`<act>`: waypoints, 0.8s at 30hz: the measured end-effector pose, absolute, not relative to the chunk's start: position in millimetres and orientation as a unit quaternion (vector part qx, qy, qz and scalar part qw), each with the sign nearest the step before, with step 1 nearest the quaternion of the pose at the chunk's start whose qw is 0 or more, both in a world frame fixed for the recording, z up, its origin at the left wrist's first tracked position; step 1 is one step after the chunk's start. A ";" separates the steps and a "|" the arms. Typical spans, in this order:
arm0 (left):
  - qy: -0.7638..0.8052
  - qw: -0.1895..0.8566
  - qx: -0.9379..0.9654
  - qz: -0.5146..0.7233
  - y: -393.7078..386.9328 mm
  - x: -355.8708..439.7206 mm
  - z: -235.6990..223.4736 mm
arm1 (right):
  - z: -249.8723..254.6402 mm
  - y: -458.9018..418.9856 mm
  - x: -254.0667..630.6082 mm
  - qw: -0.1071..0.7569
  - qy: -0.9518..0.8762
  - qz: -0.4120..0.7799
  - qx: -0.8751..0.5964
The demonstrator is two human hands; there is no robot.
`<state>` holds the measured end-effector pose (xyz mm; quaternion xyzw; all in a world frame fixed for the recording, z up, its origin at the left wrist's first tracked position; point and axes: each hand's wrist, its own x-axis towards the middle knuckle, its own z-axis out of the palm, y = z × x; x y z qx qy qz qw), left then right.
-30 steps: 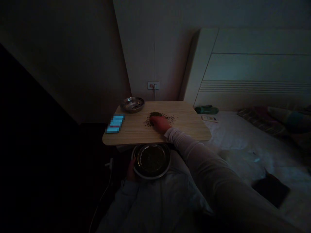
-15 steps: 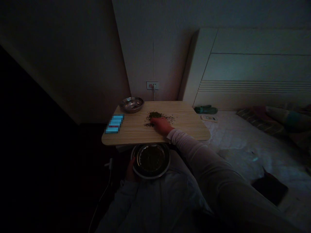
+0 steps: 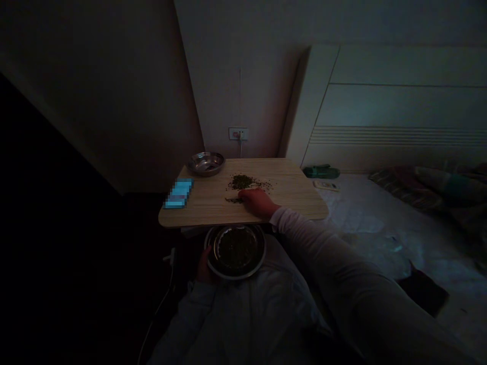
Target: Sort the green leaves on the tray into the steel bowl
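Small dark green grains that look like mung beans lie in a loose pile (image 3: 242,182) on the small wooden table (image 3: 205,208). My right hand (image 3: 258,202) is closed just in front of the pile, its fingertips low over the tabletop. A short row of separate beans (image 3: 234,199) lies at those fingertips; whatever the fingers grip is too dark and small to name. Below the table's near edge, over my lap, my left hand (image 3: 205,266) grips the left rim of a round metal bowl (image 3: 236,277). Dark contents, probably more beans, cover the bowl's bottom.
A second metal bowl (image 3: 206,163) stands at the table's back left corner. A lit phone (image 3: 178,193), blurred out, lies at the left edge. On the bed (image 3: 353,208) to the right are a green case (image 3: 322,171) and a pale remote (image 3: 326,186). A white cable (image 3: 155,312) hangs at lower left.
My right hand has drawn slightly back and to the right, away from the pile. A small row of beans now lies nearer the table's front edge. My left hand and its bowl have stayed put.
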<state>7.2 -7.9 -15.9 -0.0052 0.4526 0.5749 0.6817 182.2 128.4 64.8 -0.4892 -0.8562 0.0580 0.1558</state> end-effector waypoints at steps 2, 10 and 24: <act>0.460 0.674 -0.004 0.577 -8.3 8.4 -13.6 | 66.8 123.7 183.2 0.149 -0.856 0.065 -0.491; 0.458 0.688 -0.016 0.563 -8.3 9.3 -10.1 | 65.5 111.5 185.7 0.134 -0.865 0.053 -0.481; 0.448 0.688 -0.015 0.571 -6.7 13.8 -14.7 | 66.7 116.5 244.9 0.336 -0.703 0.246 -0.576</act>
